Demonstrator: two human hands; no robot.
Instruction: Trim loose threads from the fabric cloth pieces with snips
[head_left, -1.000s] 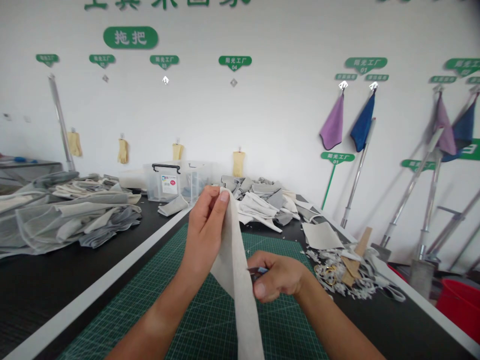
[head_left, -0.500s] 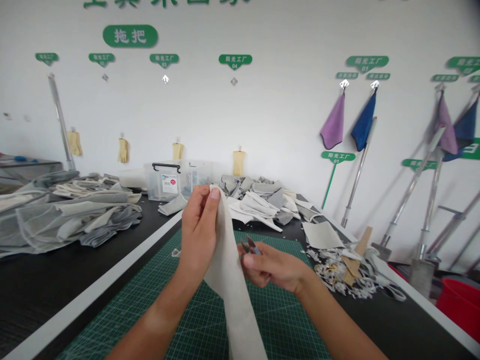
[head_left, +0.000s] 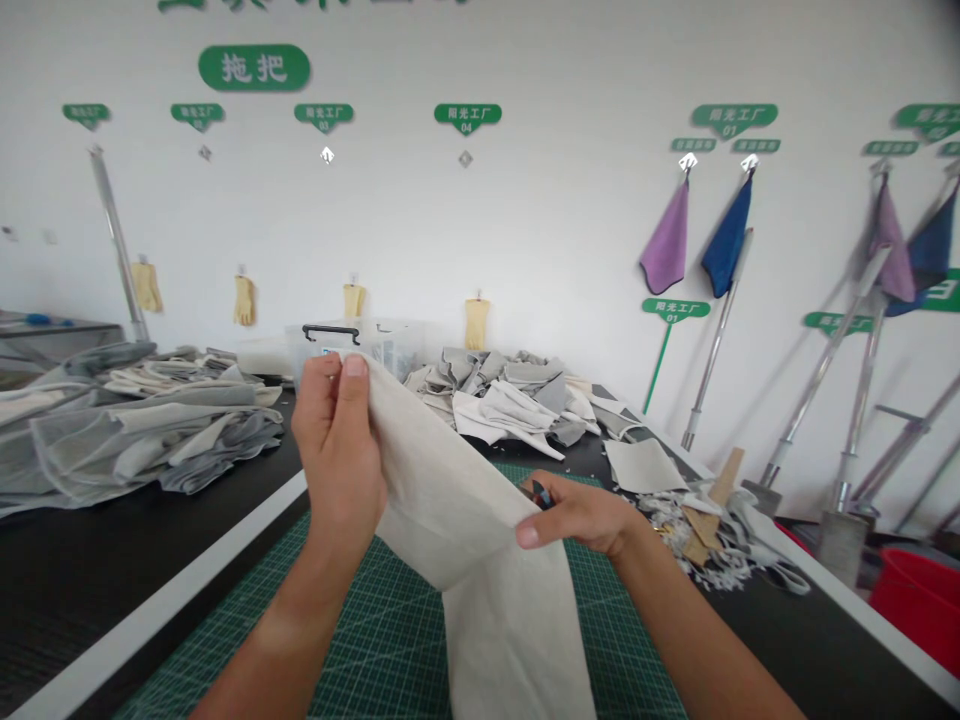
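Observation:
A long off-white strip of fabric (head_left: 435,480) hangs in front of me, its lower end running out of view at the bottom. My left hand (head_left: 337,450) pinches its upper corner between thumb and fingers. Lower on the right edge, the thumb of my right hand (head_left: 589,515) presses on the cloth, with the fingers behind it hidden. In that same hand sits a small pair of snips (head_left: 541,494), mostly covered, only part of it showing above the thumb. Beneath the fabric lies a green gridded cutting mat (head_left: 375,640).
Grey and white cloth is heaped on the left (head_left: 150,430) and at the back (head_left: 517,395). A clear plastic box (head_left: 401,345) stands behind my left hand. Scraps and trimmings (head_left: 705,550) lie on the right, near a red bucket (head_left: 919,605). Mop poles lean against the wall.
My left hand has moved left with the fabric corner, spreading the strip out wide. My right thumb has come onto the cloth's edge, and the snips' blades now show less.

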